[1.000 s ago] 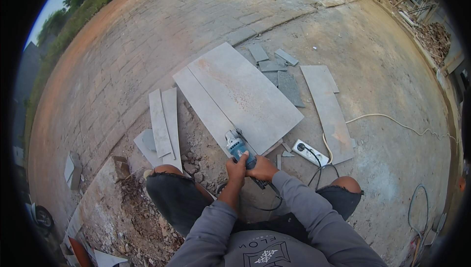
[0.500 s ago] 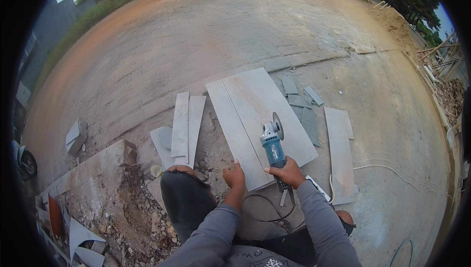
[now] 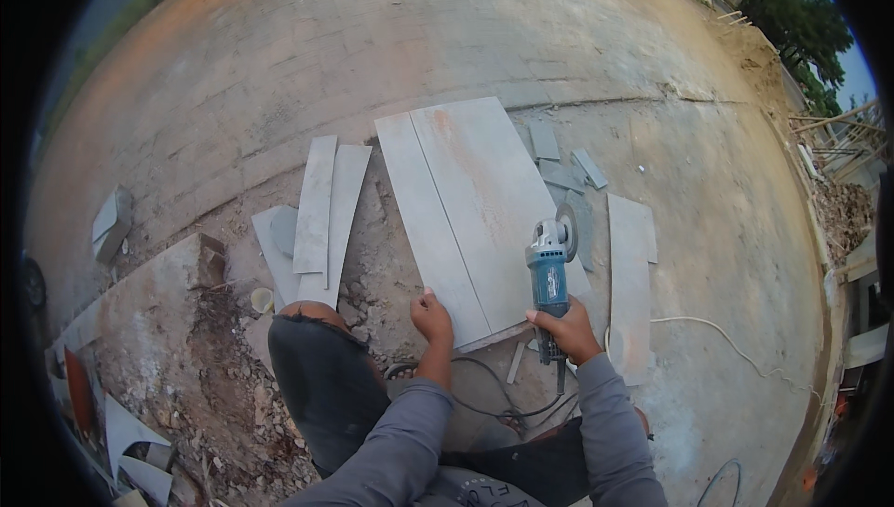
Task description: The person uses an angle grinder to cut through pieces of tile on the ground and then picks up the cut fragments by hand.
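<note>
My right hand (image 3: 571, 330) is wrapped around the rear grip of a blue and grey angle grinder (image 3: 549, 279). Its disc (image 3: 568, 229) stands upright over the right edge of a large light grey tile (image 3: 494, 200). A straight dark line runs the tile's length, marking off a narrow strip (image 3: 419, 200) on its left. At the left edge of this strip, near its close end, my left hand (image 3: 432, 318) has curled fingers and appears to grip the edge; the fingertips are partly hidden. From the grinder's rear, a black cord (image 3: 503, 411) loops down between my legs.
Left of the tile lie long cut tile strips (image 3: 317, 200); on the right is another light tile piece (image 3: 629, 283). Dark grey offcuts (image 3: 562, 174) sit beyond the grinder. A white cable (image 3: 717, 328) crosses the pavement. Rubble (image 3: 251, 414) and a concrete ledge (image 3: 140, 293) are at left.
The grinder has moved right in my right hand, from over the tile's middle to its right edge. My left hand remains by the tile's left edge. The view has shifted a little.
</note>
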`<move>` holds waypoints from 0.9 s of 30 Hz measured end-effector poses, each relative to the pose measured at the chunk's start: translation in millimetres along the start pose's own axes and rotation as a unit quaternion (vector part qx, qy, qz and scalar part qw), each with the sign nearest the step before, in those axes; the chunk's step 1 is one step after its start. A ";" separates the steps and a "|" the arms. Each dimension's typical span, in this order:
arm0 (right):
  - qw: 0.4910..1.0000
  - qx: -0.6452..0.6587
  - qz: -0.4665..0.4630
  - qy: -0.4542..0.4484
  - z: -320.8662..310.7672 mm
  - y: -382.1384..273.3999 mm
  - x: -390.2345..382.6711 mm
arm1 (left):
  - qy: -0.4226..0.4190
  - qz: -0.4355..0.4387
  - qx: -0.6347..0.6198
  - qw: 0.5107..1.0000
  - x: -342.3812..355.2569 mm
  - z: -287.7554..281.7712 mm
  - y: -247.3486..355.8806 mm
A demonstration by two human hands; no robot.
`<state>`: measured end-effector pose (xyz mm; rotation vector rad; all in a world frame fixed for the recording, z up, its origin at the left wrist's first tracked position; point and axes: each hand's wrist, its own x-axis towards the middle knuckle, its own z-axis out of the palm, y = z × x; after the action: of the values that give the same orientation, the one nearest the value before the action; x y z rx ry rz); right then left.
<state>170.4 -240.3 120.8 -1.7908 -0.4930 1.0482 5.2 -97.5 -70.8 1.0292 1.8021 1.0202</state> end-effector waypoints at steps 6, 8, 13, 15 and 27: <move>1.000 -0.006 -0.004 -0.002 9.7 -5.1 -2.7 | -0.005 -0.014 -0.003 1.000 41.7 31.5 34.4; 1.000 -0.026 -0.006 0.014 8.3 4.3 -1.4 | -0.009 -0.012 0.004 1.000 47.7 35.7 39.8; 0.999 -0.031 0.004 -0.015 19.3 3.9 -1.0 | -0.019 0.010 0.047 0.999 50.7 25.0 48.6; 0.998 -0.054 0.006 -0.025 28.5 5.8 -1.0 | -0.025 0.036 0.038 0.998 44.7 15.9 60.0; 0.985 -0.139 0.020 -0.101 83.8 26.9 2.9 | -0.436 -0.086 0.044 0.895 -4.5 -62.2 124.8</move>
<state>99.3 -205.4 82.2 -1.9528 -0.7623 1.2439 -17.6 -74.3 64.9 1.1118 1.1525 0.2630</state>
